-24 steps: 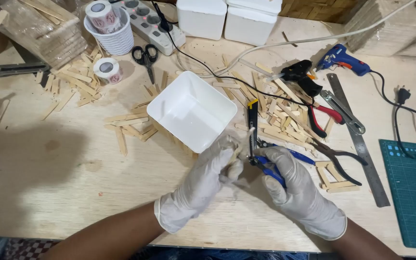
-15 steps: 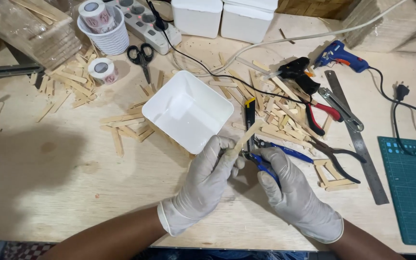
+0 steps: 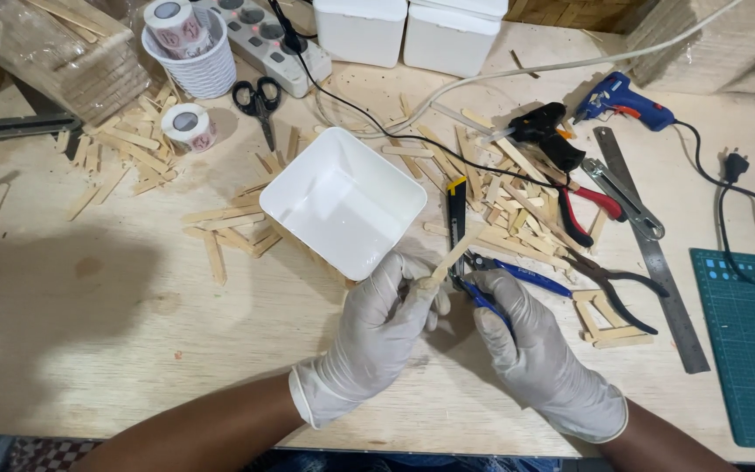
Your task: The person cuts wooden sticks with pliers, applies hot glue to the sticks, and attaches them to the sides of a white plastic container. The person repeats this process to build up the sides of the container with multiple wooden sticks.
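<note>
Both my hands wear white gloves and work just in front of a white square tub (image 3: 344, 201) on the wooden table. My left hand (image 3: 384, 328) pinches a thin wooden stick (image 3: 454, 255) that points up and to the right. My right hand (image 3: 530, 343) grips the blue handles of a pair of cutting pliers (image 3: 489, 284), whose jaws sit at the stick near my left fingertips. A yellow and black utility knife (image 3: 456, 210) lies just behind the stick.
Loose wooden sticks (image 3: 517, 201) litter the table. To the right lie red-handled pliers (image 3: 583, 205), black pliers (image 3: 613, 284), a steel ruler (image 3: 653, 253), two glue guns (image 3: 622, 96) and a green cutting mat (image 3: 753, 341). Scissors (image 3: 258, 100), tape rolls (image 3: 190, 127) and a power strip (image 3: 268, 44) sit at the back.
The stick in my left hand has tilted up and rightward, and the plier jaws have closed in on it. Both hands stayed in about the same spot.
</note>
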